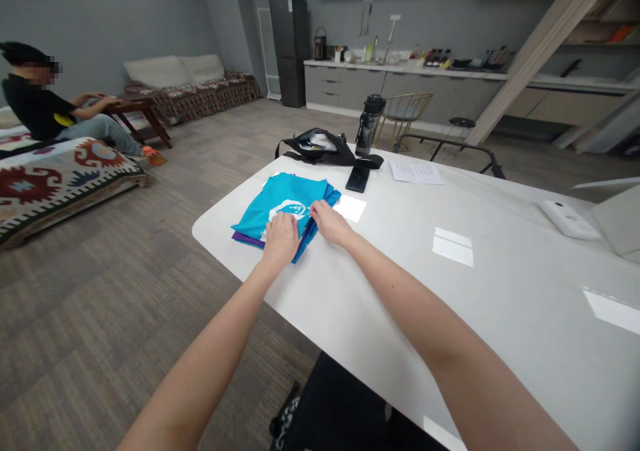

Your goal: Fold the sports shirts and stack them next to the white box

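A folded blue cloth (293, 190) with a white printed pattern lies on a purple cloth (247, 239) at the left end of the white table (400, 264). My left hand (281, 236) is on its near side, fingers bent and pressed together on the fabric; the fingertips are partly hidden. At the cloth's right edge, my right hand (327, 221) pinches the fabric between thumb and fingers. Darker blue layers show along that right edge, between the two hands.
Behind the cloth sit an open black bag (343, 150), a black phone (357, 178) and a dark bottle (369, 126). Paper (416, 172) and a white device (569, 220) lie farther right. A person (37, 104) sits at far left. A kitchen counter (370, 66) lines the back.
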Demonstrator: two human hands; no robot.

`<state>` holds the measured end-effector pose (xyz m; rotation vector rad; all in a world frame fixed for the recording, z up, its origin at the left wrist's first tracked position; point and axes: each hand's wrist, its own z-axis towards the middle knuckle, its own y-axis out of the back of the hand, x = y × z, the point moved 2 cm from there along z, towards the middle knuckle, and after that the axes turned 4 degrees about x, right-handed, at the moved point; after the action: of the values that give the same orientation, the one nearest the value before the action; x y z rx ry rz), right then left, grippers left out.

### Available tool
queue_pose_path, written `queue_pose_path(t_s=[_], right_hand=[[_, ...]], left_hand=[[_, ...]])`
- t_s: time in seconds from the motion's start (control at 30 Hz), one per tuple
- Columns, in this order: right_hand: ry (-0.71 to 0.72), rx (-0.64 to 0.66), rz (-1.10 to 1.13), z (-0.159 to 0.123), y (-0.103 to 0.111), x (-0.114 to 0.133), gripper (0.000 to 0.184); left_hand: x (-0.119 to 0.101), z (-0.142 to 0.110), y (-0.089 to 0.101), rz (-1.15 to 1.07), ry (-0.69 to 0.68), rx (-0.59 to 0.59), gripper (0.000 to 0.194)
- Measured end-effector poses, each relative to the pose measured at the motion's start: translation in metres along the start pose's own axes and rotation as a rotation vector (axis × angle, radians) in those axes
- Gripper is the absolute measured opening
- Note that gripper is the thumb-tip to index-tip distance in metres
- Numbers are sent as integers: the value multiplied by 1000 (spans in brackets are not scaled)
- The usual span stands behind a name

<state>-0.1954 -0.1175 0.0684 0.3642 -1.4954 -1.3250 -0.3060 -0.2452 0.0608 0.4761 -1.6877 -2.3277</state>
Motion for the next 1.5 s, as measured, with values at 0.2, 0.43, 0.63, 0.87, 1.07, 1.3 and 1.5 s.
queue_pose_path(t_s=[0.2,0.43,0.63,0.87,1.07,1.3,1.5], right_hand=[[-20,-164,133,-91,58,-19,18],[-280,-371,181,-267,118,-67,17],[-607,-534,79,-433,146,-113,21],[-816,-558,-12,-559,159,-128,20],[-787,-514,-31,-528,164,-125,21],[-744,-222,-104,-405,141,-145,39],[-797,54,-262,-353,128,-151,29]], left_hand=[[-77,-16,16,-160,-202,-51,25],[-232,-63,-2,-460,-544,90,23],[-371,-129,-19,-579,-783,291,27],[-445,-191,-1,-713,-1006,457,22],[-414,-145,4,-644,-857,409,20],[-336,-79,-33,-284,-503,507,23],[-323,-96,-45,-201,-541,552,26]])
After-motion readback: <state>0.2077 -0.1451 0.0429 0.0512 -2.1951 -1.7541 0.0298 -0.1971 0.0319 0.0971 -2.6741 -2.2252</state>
